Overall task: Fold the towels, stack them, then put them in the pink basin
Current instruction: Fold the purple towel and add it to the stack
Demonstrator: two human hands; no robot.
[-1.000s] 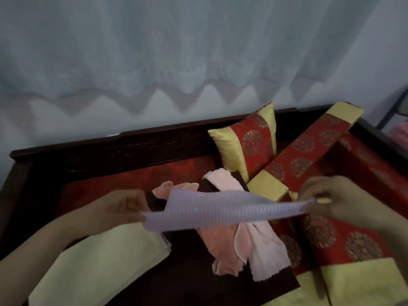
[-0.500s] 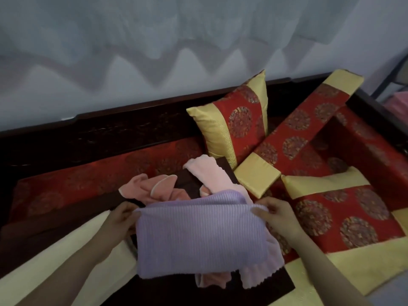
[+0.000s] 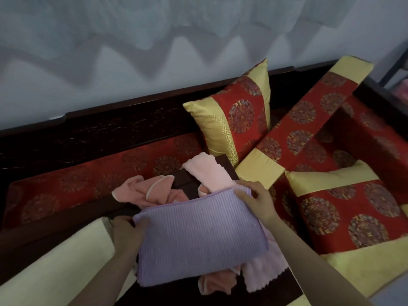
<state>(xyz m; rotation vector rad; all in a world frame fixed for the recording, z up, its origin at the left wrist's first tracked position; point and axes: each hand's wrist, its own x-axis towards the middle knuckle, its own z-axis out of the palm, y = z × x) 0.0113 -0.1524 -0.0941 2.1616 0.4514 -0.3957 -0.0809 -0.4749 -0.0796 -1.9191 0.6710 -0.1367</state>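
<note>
1. The purple ribbed towel (image 3: 198,239) is folded into a flat rectangle and lies in the middle of the view, slanting down toward the left. It rests on top of the pink towels.
2. The left hand (image 3: 128,228) pinches the towel's upper left corner, with the thumb on top of the cloth and the fingers tucked below.
3. The right hand (image 3: 254,199) grips the upper right corner, with its fingers curled over the folded edge.
4. Both forearms reach in from the bottom edge of the view, 1 on each side of the towel.
5. A crumpled salmon-pink towel (image 3: 154,193) shows just behind the purple one, and part of it pokes out below the purple towel's lower edge.
6. A pale pink towel (image 3: 205,171) runs from behind the right hand, under the purple towel, and out at its lower right.
7. All 3 lie on a dark brown desk (image 3: 284,283) set on the red patterned seat pad (image 3: 88,180).
8. A cream towel (image 3: 66,261) lies flat just beside the left hand, at the lower left.
9. A red-and-gold cushion (image 3: 238,122) stands upright behind the pile, and a long bolster (image 3: 309,120) leans beside it.
10. The dark wooden backrest (image 3: 110,129) runs behind the seat pad, below a pale curtain (image 3: 154,29).
11. A pink blur sits at the far right edge, and I cannot tell what it is.
</note>
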